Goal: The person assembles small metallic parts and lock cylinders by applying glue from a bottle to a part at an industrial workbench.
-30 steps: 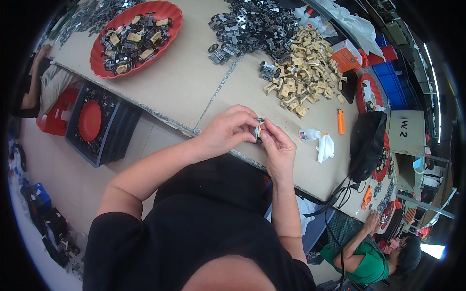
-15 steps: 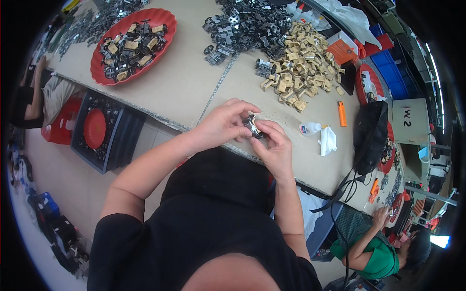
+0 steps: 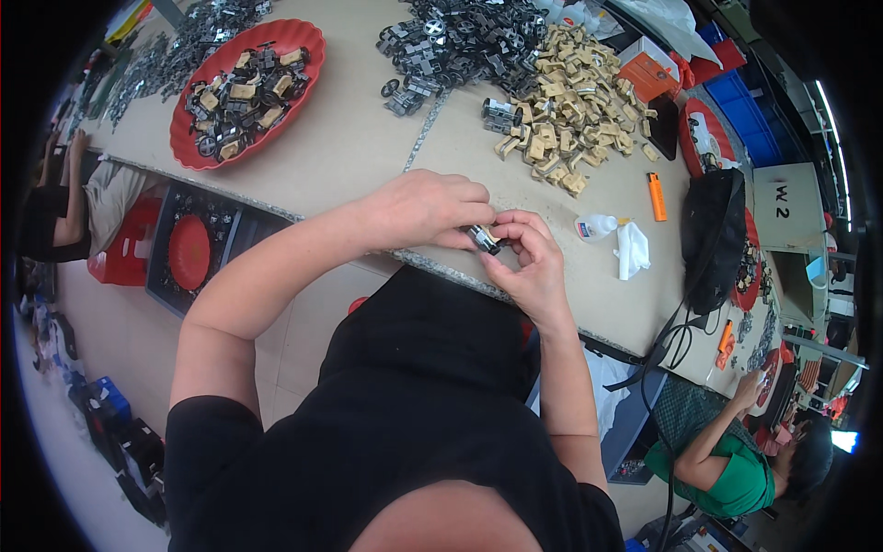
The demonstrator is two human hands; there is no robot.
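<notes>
Hands meet over the near edge of the table in my head view, and between them sits a small dark metal part. My left hand comes in from the left with its fingers curled down over the part, pinching its left end. My right hand closes on it from the right and below, thumb and forefinger bent around the other end, so both hands are pressed together on that one piece.

Beyond my right hand, well apart, lies a heap of tan blocks, with a pile of dark metal parts just past it. Off to the right of my right hand I see a small white bottle, a crumpled white cloth and an orange lighter. Far beyond my left hand stands a red oval tray holding mixed dark and tan pieces. At lower right a person in a green shirt works at the same table.
</notes>
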